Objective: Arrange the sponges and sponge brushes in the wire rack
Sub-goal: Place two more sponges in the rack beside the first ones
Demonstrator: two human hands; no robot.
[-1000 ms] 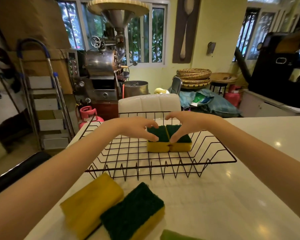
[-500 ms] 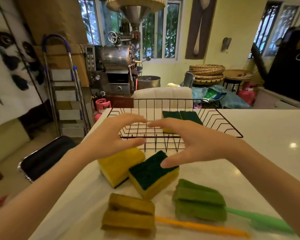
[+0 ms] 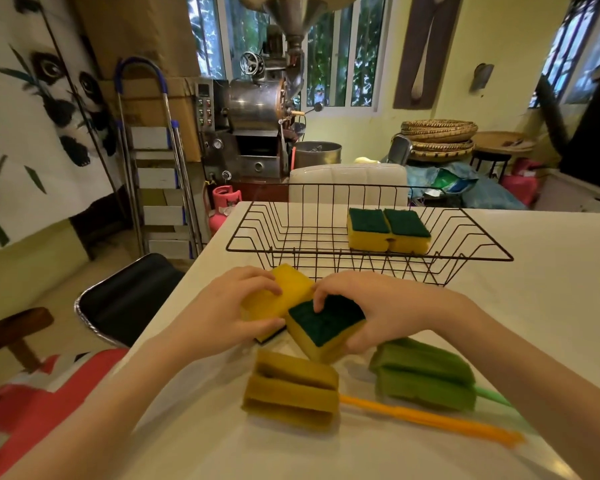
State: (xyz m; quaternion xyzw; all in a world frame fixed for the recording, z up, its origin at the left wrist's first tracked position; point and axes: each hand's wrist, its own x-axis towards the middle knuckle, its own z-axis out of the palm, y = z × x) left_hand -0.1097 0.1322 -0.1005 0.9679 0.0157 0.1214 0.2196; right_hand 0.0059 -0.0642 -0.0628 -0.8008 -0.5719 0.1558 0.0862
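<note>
left hand grips yellow-side-up sponge; right hand grips green-side-up sponge, long axes angled away-right, on counter just before wire rack holding two sponges.

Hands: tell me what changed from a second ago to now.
Both hands left the two sponges in the wire rack and came back toward the person. The left hand now grips the yellow-side-up sponge, the right hand the green-topped sponge. The racked pair stayed put.
</note>
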